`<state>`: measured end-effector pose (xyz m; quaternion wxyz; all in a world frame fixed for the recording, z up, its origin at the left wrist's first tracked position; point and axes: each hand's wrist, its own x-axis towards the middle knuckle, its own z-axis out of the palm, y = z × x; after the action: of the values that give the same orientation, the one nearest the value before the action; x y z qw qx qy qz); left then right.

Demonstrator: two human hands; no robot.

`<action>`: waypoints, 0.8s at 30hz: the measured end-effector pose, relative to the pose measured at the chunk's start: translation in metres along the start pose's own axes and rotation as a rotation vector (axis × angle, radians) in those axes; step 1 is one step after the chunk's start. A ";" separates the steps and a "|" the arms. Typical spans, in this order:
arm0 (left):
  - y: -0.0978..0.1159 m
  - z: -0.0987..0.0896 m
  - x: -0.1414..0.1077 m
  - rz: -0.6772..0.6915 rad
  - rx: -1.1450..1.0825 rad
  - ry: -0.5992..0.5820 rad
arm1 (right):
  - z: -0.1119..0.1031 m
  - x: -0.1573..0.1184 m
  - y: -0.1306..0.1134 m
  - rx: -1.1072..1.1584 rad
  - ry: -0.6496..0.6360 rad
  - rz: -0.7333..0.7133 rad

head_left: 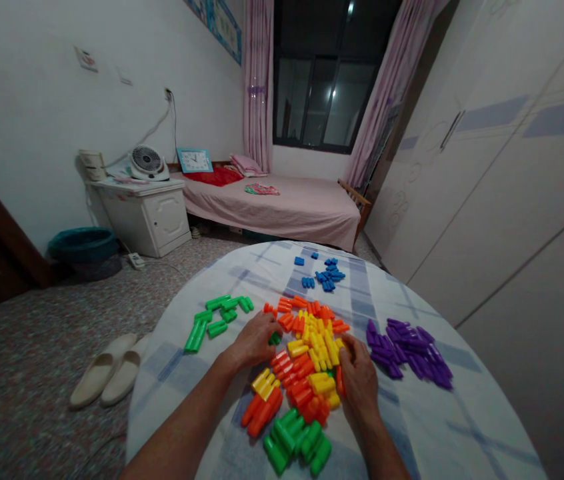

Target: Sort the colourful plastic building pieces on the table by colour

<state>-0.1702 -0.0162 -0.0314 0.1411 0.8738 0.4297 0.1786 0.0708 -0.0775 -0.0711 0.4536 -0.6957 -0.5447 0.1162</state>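
Observation:
My left hand (258, 337) is at the left side of a mixed pile, its fingers curled down on a small green plastic building block (275, 339). On the pile's right side, the thumb and fingers of my right hand (361, 375) close around the end of a yellow block (341, 344). An orange block (339, 381) stands against that hand. Between the hands lie yellow blocks (319, 343) and orange-red blocks (295, 370), jumbled together. Closer to me are joined green blocks (295, 437) and an orange piece (262, 412) capped with yellow.
Purple blocks (409, 350) form a group on the right, green blocks (222, 313) on the left, blue blocks (329, 275) at the far side. All rest on a round table (172, 400) with a checked cloth. Beyond are a bed (282, 207), cabinet (165, 217), wardrobe (487, 167) and slippers (105, 370).

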 end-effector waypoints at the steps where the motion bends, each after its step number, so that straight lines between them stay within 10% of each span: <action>1: 0.000 0.001 0.001 0.002 0.008 0.014 | 0.000 0.000 0.000 0.001 -0.001 -0.004; 6: -0.008 -0.010 0.005 -0.107 0.126 0.275 | 0.000 0.000 -0.001 -0.016 -0.001 -0.005; 11: -0.038 -0.031 -0.004 -0.528 0.410 0.576 | 0.002 0.000 0.000 -0.021 0.002 0.012; 24: -0.070 -0.016 -0.016 -0.742 0.433 0.459 | 0.002 0.000 0.001 -0.019 0.003 0.009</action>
<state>-0.2357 0.0139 -0.0483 -0.0884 0.6088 0.7597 0.2109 0.0703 -0.0768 -0.0729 0.4471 -0.7028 -0.5419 0.1120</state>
